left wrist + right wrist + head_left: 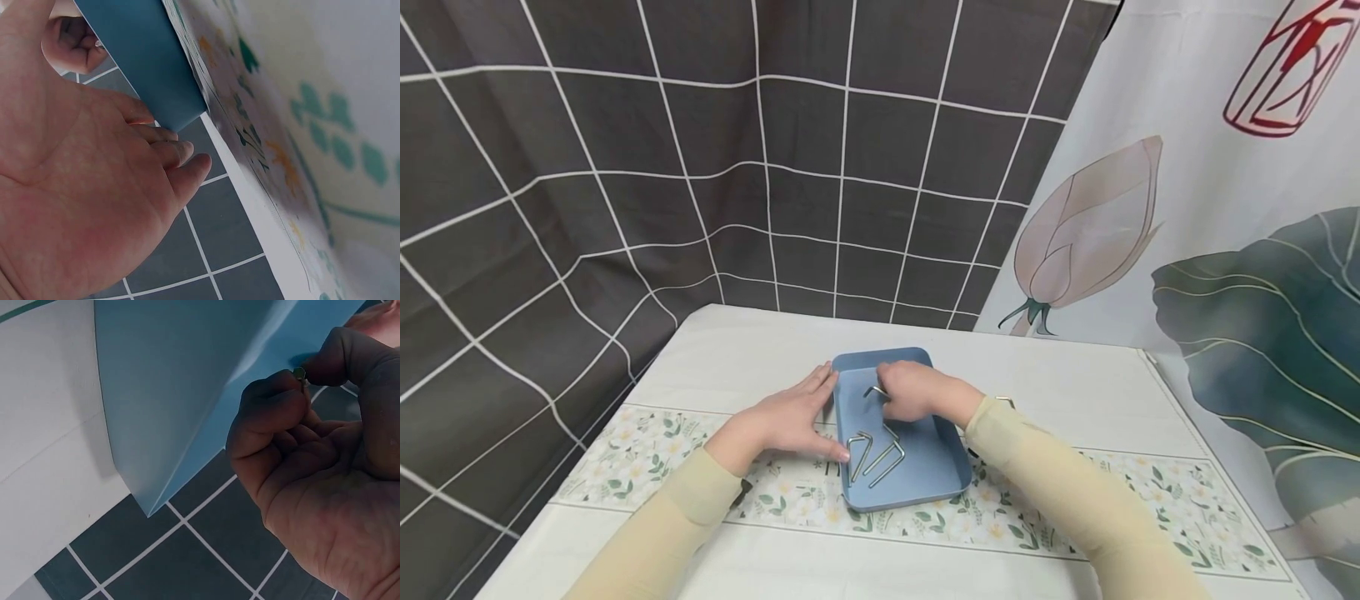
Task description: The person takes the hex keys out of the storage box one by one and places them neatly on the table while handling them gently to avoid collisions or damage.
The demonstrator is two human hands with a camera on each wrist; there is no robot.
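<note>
A shallow blue tray (pixel 928 479) lies on the table. Inside its near left part are several L-shaped metal hex keys (pixel 886 471). Over the tray, my right hand (pixel 913 390) pinches another hex key (pixel 876 390) between thumb and curled index finger. The right wrist view shows that key's end (pixel 300 375) at the fingertips; the rest is hidden there. My left hand (pixel 790 421) is at the tray's left side with its fingers extended, the fingertips against the outer wall. In the left wrist view, this hand (pixel 94 162) is beside the blue wall (pixel 144 56).
A white tablecloth (pixel 760 342) with a floral band covers the table. Beside my right sleeve, a bit of bent metal (pixel 1004 402) shows beyond the tray. Behind the table hang a dark grid-patterned curtain (pixel 797 200) and a white curtain with flower prints (pixel 1097 225).
</note>
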